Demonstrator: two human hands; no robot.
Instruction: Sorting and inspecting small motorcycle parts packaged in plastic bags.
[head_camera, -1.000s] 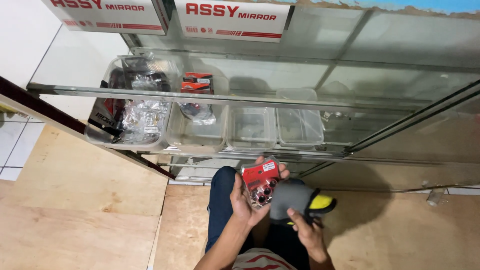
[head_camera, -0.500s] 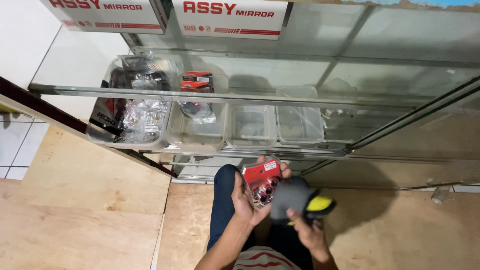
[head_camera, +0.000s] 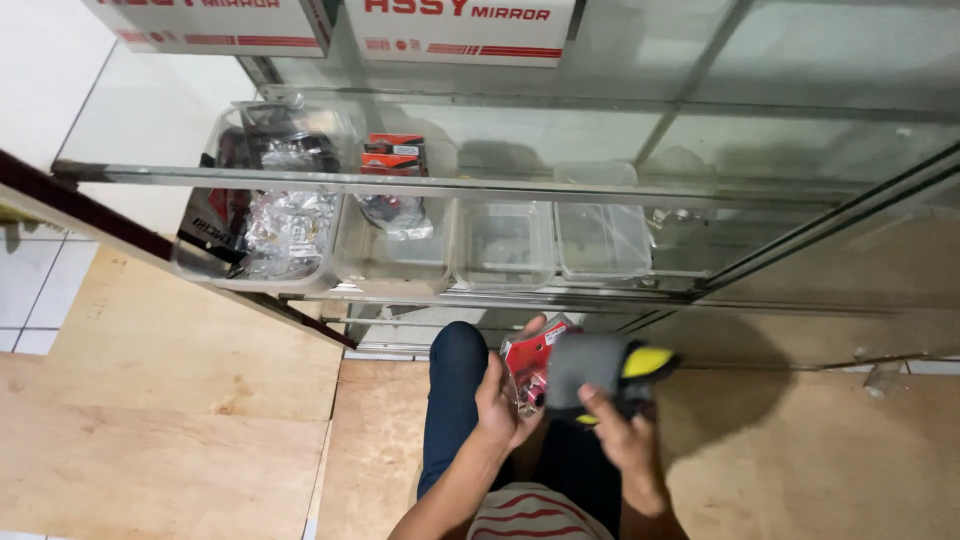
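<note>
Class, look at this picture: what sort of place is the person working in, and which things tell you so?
Probably a small parts shop: a glass display cabinet, clear bins of bagged parts, white cartons on top.

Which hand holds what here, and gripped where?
Left hand holds a small red packet by its lower left edge. Right hand grips a grey and yellow scanner from underneath, by its lower part.

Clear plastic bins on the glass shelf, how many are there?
4, side by side on the glass shelf: far-left clear plastic bin full of packets, the next holding red packets, then two empty-looking ones. More may be hidden behind reflections.
</note>
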